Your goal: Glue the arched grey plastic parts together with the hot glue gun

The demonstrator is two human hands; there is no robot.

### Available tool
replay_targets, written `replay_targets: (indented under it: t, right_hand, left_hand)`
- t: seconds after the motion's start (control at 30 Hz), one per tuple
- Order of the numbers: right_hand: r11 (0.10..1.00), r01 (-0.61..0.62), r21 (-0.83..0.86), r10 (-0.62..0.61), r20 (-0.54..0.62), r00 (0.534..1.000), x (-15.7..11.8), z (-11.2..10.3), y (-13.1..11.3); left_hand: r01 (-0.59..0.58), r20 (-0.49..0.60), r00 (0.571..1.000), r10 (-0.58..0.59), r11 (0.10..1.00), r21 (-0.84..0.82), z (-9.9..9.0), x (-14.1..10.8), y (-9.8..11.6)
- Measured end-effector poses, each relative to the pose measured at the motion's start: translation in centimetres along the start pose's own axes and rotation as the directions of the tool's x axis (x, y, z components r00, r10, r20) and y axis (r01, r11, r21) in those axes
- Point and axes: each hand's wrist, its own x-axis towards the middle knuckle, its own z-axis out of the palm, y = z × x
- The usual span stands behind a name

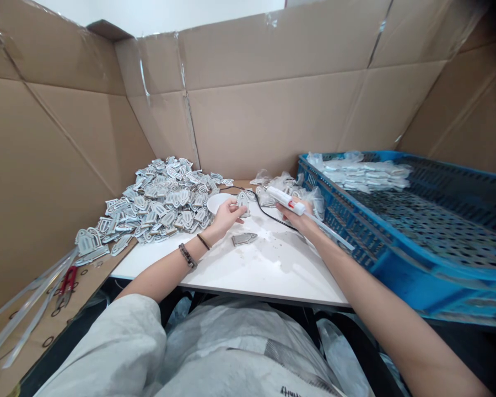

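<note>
My left hand pinches a small flat cut-out piece, grey and white with an arched top, above the white tabletop. My right hand is wrapped round a white glue gun with a red part; its nozzle points left toward that piece. A long clear glue stick sticks out behind the gun. Nearer to me, a similar cut-out piece lies flat on the table. Beside my left hand is a white round disc, partly covered by the hand.
A large heap of similar pieces lies at the left. Glue sticks and red-handled snips rest on cardboard. A blue crate holds white packets. Plastic bags and a black cord lie behind. Cardboard walls enclose the table.
</note>
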Motion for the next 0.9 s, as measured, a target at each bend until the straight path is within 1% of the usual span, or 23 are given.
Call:
replay_targets:
  t: [0.13,0.23,0.4,0.5,0.6,0.73,0.8,0.9]
  right_hand:
    - [0.999,0.040,-0.003,-0.039,0.072,0.997,-0.3,-0.1,-0.8]
    - [0.997,0.081,-0.004,-0.079,0.138,0.987,-0.5,0.0,-1.2]
    - [0.992,0.127,-0.004,-0.123,0.221,0.967,-0.4,0.5,-0.9]
    - [0.980,0.197,-0.017,-0.185,0.266,0.946,-0.2,0.7,-0.5]
    - [0.963,0.269,-0.027,-0.252,0.278,0.927,-0.2,0.9,-0.2]
    - [0.941,0.337,-0.033,-0.315,0.276,0.908,-0.2,1.0,-0.2]
    - [0.932,0.360,-0.031,-0.339,0.273,0.900,-0.2,1.0,-0.3]
    - [0.930,0.366,-0.031,-0.347,0.253,0.903,-0.3,1.0,-0.4]
  left_hand:
    - [0.017,-0.037,0.999,-0.018,0.999,-0.032,0.0,0.1,0.0]
    - [0.017,-0.045,0.999,-0.019,0.998,-0.055,0.1,0.1,0.1]
    - [-0.008,-0.017,1.000,0.007,0.998,-0.064,0.3,0.0,0.1]
    - [-0.017,-0.009,1.000,0.017,0.998,-0.066,0.3,-0.1,-0.1]
    - [-0.038,0.014,0.999,0.039,0.997,-0.067,0.3,-0.1,-0.2]
    - [-0.063,0.036,0.997,0.066,0.996,-0.068,0.2,-0.1,-0.2]
    - [-0.068,0.048,0.996,0.072,0.995,-0.069,0.3,-0.2,-0.3]
    - [-0.071,0.058,0.995,0.075,0.995,-0.071,0.3,-0.2,-0.4]
